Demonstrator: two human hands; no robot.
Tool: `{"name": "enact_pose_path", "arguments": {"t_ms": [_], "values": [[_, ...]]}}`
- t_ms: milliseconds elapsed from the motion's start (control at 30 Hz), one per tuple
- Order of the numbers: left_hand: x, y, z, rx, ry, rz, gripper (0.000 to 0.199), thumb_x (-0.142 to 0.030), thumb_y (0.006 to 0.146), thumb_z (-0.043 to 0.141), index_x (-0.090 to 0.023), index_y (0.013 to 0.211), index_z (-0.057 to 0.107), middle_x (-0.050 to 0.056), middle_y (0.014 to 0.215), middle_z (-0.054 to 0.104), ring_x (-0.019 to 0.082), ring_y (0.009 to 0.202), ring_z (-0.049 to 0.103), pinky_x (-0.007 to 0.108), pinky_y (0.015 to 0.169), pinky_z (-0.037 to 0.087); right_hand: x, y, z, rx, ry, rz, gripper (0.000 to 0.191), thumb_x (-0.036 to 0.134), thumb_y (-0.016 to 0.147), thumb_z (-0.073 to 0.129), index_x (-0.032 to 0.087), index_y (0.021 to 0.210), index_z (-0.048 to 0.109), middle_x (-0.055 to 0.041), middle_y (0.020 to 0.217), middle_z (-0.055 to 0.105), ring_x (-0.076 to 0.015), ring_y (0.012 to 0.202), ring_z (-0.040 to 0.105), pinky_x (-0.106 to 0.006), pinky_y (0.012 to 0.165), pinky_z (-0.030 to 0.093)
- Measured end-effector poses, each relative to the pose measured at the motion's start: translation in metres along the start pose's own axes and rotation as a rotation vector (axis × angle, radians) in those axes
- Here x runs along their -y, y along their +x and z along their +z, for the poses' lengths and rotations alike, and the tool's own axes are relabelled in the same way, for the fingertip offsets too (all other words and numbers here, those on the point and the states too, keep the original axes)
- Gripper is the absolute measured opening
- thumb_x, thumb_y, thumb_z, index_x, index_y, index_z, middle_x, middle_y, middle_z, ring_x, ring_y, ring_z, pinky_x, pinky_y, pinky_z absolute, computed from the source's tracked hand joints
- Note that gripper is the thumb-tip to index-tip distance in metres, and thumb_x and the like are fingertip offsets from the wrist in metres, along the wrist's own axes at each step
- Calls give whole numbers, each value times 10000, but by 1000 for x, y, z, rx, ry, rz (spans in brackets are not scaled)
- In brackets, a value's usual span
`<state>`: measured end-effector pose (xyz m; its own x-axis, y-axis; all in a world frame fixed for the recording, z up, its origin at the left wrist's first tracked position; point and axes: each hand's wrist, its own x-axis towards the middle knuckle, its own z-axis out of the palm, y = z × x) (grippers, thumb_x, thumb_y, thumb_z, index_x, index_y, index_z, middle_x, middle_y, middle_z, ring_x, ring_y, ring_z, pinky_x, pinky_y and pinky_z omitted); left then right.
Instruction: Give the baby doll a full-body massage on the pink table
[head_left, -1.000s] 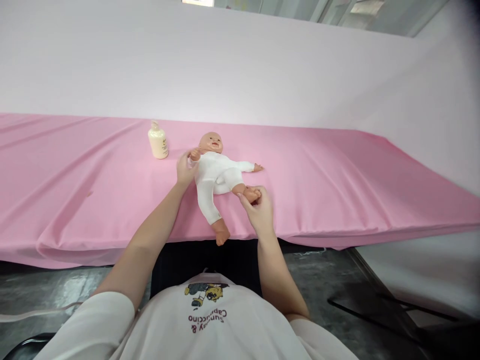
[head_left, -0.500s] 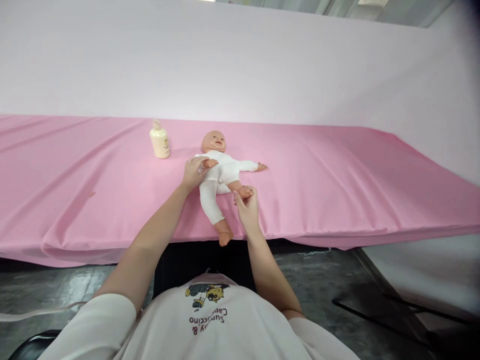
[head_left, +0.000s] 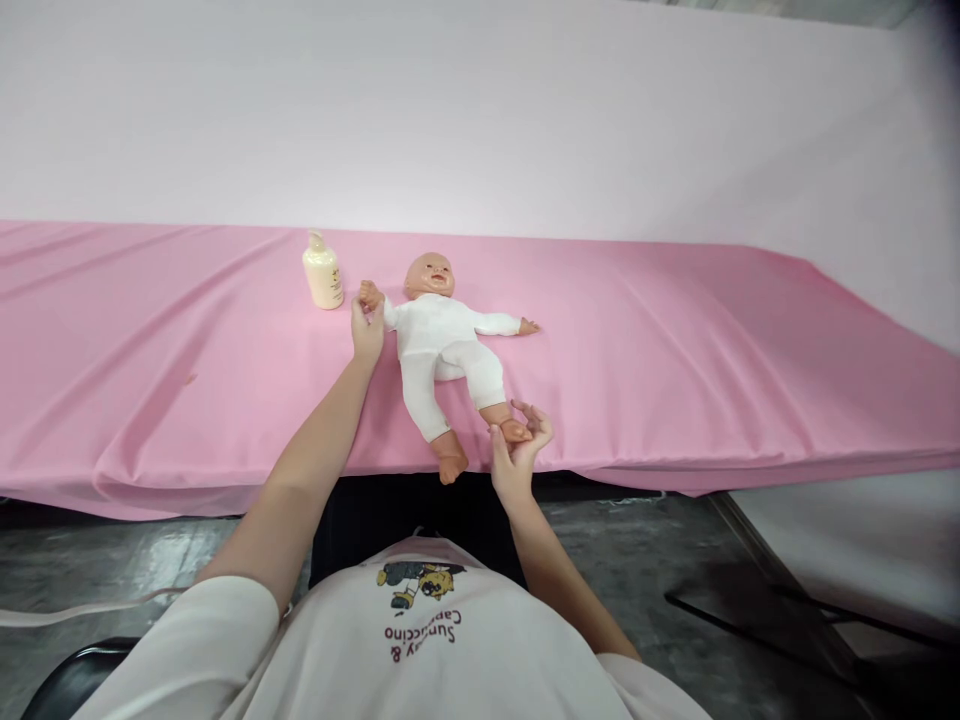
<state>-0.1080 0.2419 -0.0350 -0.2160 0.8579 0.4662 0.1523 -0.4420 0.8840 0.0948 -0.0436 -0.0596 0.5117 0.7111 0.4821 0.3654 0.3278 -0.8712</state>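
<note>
A baby doll (head_left: 441, 325) in a white cloth body lies on its back on the pink cloth, head toward the wall. My left hand (head_left: 367, 330) is closed round the doll's forearm near its wrist, with the doll's hand showing above my fingers. The doll's other arm stretches out to the right on the cloth. With thumb and fingers on either side, my right hand (head_left: 519, 455) loosely holds the doll's foot at the right. The doll's other foot lies by the table's front edge, untouched.
A cream pump bottle (head_left: 324, 277) stands upright left of the doll's head. The pink cloth (head_left: 675, 370) covers the table, with folds and a front edge near my body. A white wall (head_left: 480, 120) rises behind it. A black chair (head_left: 82, 680) shows at lower left.
My left hand has moved the doll's arm from across its body outward to the left. My right hand has brought the bent leg down toward me, straightening it.
</note>
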Motion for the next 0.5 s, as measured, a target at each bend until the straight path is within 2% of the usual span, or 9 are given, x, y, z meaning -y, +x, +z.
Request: {"name": "enact_pose_path", "arguments": {"t_ms": [67,200,267,367,500], "values": [[4,5,-2,-48,-45,-77,490,-444,1000,553,-207,1408,419,145,1440,549,227,1270,600,393,1080,508,-2,-2,-1,-7,0,-16,563,380,897,625,258,1331,287,-159,1383,488,-240,1353,495,-545,1175,386],[9,12,-6,-65,-52,-87,618,-355,964,583,-239,1502,300,143,1565,439,227,1322,575,401,1112,503,2,2,1,-28,-3,-44,547,388,892,619,265,1313,292,-148,1361,495,-243,1348,501,-536,1169,396],[10,11,-5,-39,-30,-86,637,-372,927,618,-244,1483,336,144,1538,470,238,1295,596,413,1079,528,5,7,4,-46,-12,-64,541,397,892,613,263,1310,297,-144,1346,502,-249,1340,508,-541,1171,392],[6,5,-2,28,4,-41,529,-415,907,626,-255,1383,458,128,1420,572,241,1240,628,418,1026,552,9,16,9,-69,1,-101,536,400,894,610,254,1309,304,-144,1338,505,-247,1333,511,-541,1185,374],[-7,-6,2,105,58,138,451,-413,862,668,-235,1261,557,111,1317,644,256,1221,624,455,1067,507,14,31,18,-67,16,-109,528,404,903,599,250,1313,305,-143,1339,508,-240,1327,513,-530,1187,380]]}}
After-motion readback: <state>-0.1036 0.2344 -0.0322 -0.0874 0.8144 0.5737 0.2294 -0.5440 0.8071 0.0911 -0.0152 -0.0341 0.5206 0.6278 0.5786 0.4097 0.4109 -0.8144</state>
